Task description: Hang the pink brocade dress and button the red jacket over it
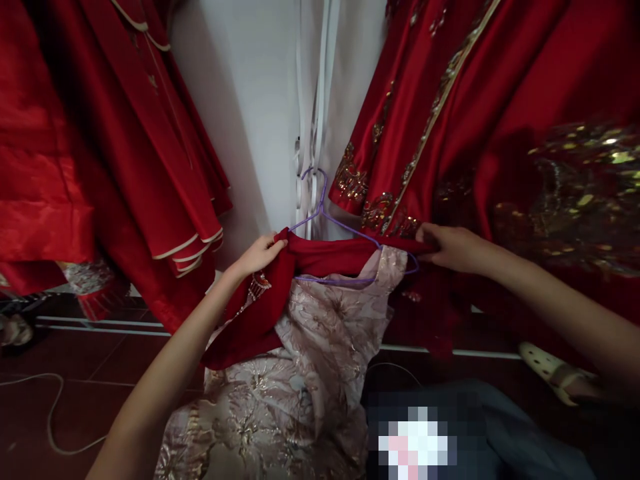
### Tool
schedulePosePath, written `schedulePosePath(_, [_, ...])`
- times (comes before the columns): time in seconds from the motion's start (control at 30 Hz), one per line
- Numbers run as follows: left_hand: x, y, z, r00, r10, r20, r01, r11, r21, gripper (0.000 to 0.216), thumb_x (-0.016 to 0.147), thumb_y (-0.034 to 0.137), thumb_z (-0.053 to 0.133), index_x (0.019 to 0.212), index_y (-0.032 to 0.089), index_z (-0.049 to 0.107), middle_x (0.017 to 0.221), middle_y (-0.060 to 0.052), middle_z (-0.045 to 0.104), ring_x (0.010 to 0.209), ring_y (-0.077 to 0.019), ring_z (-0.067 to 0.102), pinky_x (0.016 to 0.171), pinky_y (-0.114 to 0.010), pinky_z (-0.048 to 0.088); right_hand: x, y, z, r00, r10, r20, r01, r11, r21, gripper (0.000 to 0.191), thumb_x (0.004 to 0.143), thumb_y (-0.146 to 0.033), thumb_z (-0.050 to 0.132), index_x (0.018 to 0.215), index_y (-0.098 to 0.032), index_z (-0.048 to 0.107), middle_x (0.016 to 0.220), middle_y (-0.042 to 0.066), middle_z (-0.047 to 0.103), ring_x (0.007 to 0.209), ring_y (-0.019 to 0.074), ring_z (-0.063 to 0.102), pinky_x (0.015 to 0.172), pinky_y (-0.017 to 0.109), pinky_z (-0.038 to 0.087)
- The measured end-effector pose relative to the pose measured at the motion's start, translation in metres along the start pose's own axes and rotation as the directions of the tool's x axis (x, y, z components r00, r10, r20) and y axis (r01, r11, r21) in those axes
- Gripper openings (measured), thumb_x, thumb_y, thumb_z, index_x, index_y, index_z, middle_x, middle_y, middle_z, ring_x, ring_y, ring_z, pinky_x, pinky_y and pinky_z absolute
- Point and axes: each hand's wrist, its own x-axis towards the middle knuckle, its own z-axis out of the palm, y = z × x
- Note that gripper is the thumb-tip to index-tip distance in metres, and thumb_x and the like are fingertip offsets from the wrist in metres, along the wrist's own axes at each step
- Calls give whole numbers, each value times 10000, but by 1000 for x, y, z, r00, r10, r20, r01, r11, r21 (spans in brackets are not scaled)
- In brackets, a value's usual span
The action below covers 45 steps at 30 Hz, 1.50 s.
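A purple wire hanger (320, 200) carries a garment with a red velvet top (325, 255) and a pale pink skirt (305, 373) embroidered in gold. My left hand (257, 257) is closed on the left shoulder of the red top. My right hand (447, 247) grips the garment's right shoulder at the hanger's end. The skirt hangs down between my forearms toward the floor.
Red satin dresses (125, 147) hang at the left, and red gowns with gold sequin trim (480, 120) hang at the right. A white wall (260, 100) lies behind. A white cable (50, 413) lies on the dark red floor. A white sandal (550, 370) shows at the lower right.
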Motion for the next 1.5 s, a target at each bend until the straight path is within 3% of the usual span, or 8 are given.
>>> schedulePosePath(0.27, [-9,16,14,995,102,-4,-99,969,225,284,888,349,368,674,175,438,766,-9,472,711,-125,471,722,-252,389,-37,-57,23,985,-28,-170,70,967,246,198,819,-412,443,765,-242,527,731,48,636,670,223,591,646,337,418])
schedulePosePath(0.5, [-9,15,31,993,110,-46,-92,954,286,273,892,332,375,693,177,479,778,-25,483,746,-149,491,735,-273,402,2,-122,80,852,357,-383,-25,758,651,338,861,-514,288,695,-241,397,667,29,545,684,189,525,657,293,413])
schedulePosePath(0.67, [-14,19,22,993,106,-61,-79,936,343,286,891,323,367,679,179,494,784,-28,480,760,-159,495,754,-282,408,-31,-190,104,956,92,-277,133,707,694,282,864,-514,360,789,-251,428,722,11,564,693,171,552,683,269,422])
schedulePosePath(0.9, [-44,54,12,938,139,-317,54,846,530,174,844,304,453,785,177,556,940,-85,508,881,-214,496,822,-336,388,-57,-155,104,941,108,-320,146,724,675,229,797,-437,509,767,-244,390,695,-12,475,650,155,483,642,271,402])
schedulePosePath(1.0, [-55,66,29,945,41,-323,127,867,482,159,859,290,416,775,193,509,767,-49,500,693,-183,496,682,-309,389,-56,-141,112,965,50,-257,161,658,736,166,761,-361,518,779,-247,399,725,-7,471,682,160,491,622,265,409])
schedulePosePath(1.2, [-55,66,89,992,125,13,-125,966,228,67,828,201,422,866,218,476,872,-62,529,760,-186,527,691,-311,409,-46,-153,121,987,16,-158,129,492,861,83,716,-295,415,785,-250,402,728,-4,470,704,170,496,647,278,433])
schedulePosePath(1.37, [-57,50,111,992,16,-125,-11,999,40,161,731,187,540,855,221,443,847,-36,537,768,-174,538,726,-326,435,-43,-152,128,994,55,-92,64,391,918,109,691,-297,455,784,-251,423,726,-20,473,698,156,493,652,266,429])
schedulePosePath(1.5, [-63,35,131,951,-193,-240,83,911,-403,279,709,160,552,939,230,411,894,-44,580,812,-141,593,741,-302,481,-47,-143,140,992,117,-51,17,279,960,161,713,-308,485,861,-252,456,751,-21,518,710,151,528,679,272,446])
